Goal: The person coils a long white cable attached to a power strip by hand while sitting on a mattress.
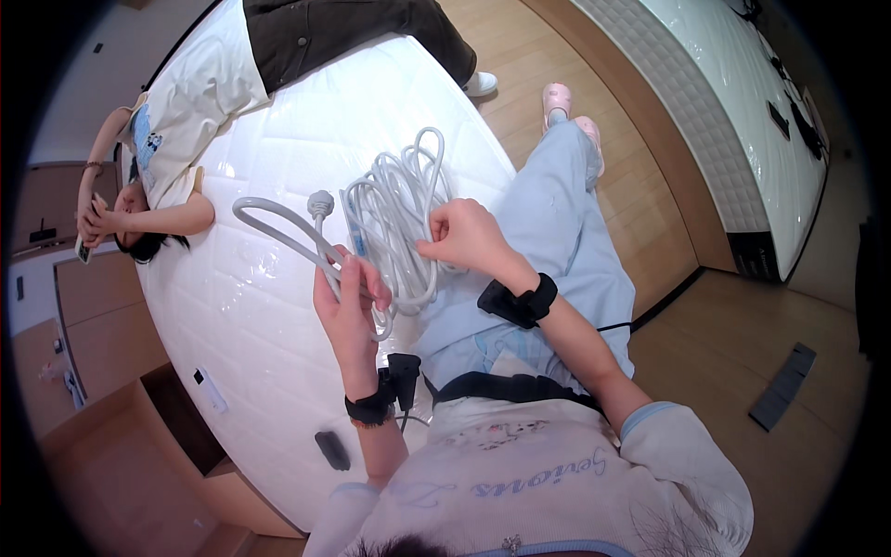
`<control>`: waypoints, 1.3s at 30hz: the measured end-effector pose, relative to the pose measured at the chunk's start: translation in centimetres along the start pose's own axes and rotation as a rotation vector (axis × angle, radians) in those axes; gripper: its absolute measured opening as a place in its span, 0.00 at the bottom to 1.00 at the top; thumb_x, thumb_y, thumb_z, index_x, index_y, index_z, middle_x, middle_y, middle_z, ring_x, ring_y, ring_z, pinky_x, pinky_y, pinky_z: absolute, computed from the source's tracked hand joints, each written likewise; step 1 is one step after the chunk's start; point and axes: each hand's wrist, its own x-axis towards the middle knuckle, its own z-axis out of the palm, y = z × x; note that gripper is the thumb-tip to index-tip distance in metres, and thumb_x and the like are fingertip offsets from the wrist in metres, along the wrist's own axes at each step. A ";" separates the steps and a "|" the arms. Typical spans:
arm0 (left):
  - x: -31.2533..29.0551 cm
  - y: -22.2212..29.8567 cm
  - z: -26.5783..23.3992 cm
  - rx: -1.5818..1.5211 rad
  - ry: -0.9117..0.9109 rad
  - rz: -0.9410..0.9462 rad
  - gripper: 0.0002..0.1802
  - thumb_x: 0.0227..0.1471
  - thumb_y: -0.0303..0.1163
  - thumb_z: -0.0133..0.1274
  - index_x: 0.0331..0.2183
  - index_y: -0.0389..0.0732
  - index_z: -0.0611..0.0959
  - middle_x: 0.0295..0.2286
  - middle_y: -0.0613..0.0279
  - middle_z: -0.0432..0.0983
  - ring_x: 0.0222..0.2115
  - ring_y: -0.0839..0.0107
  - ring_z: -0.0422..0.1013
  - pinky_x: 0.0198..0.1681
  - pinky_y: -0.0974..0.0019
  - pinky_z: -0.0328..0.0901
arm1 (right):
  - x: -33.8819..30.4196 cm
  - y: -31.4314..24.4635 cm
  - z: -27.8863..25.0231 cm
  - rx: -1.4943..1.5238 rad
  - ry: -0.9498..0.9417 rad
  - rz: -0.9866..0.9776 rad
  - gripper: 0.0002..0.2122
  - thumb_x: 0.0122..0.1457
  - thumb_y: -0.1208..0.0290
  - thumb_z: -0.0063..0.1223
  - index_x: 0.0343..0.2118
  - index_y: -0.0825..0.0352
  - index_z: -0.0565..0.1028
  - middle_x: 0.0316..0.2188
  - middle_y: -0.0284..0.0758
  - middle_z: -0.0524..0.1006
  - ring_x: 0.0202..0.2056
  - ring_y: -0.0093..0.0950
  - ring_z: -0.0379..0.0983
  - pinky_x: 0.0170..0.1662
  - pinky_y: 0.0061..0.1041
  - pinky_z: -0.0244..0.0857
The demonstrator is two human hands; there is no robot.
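Note:
A long light grey power cord (401, 232) lies in a loose bundle of loops on the white mattress, partly against my thigh. My left hand (351, 295) is closed around a stretch of it, and a doubled loop sticks out to the left beyond my fingers. Just above that hand stands the cord's round grey plug (320, 204). My right hand (467, 243) is at the right side of the bundle, thumb and fingers pinched together at a strand. A bluish strip shows among the loops; I cannot make out what it is.
The quilted mattress (260, 343) carries a white remote-like object (210, 390) and a dark oblong object (331, 450). Another person (200, 102) lies at the far left, holding a phone. Across the wooden floor stands a second mattress (668, 111); a dark grey strip (782, 387) lies at right.

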 end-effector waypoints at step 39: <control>1.5 -3.5 -2.5 0.245 0.078 0.024 0.12 0.54 0.32 0.48 0.36 0.32 0.72 0.31 0.54 0.75 0.31 0.74 0.69 0.36 0.72 0.63 | -1.6 -3.6 -3.4 0.021 -0.269 -0.258 0.17 0.48 0.58 0.56 0.31 0.69 0.74 0.18 0.36 0.73 0.22 0.33 0.71 0.25 0.29 0.62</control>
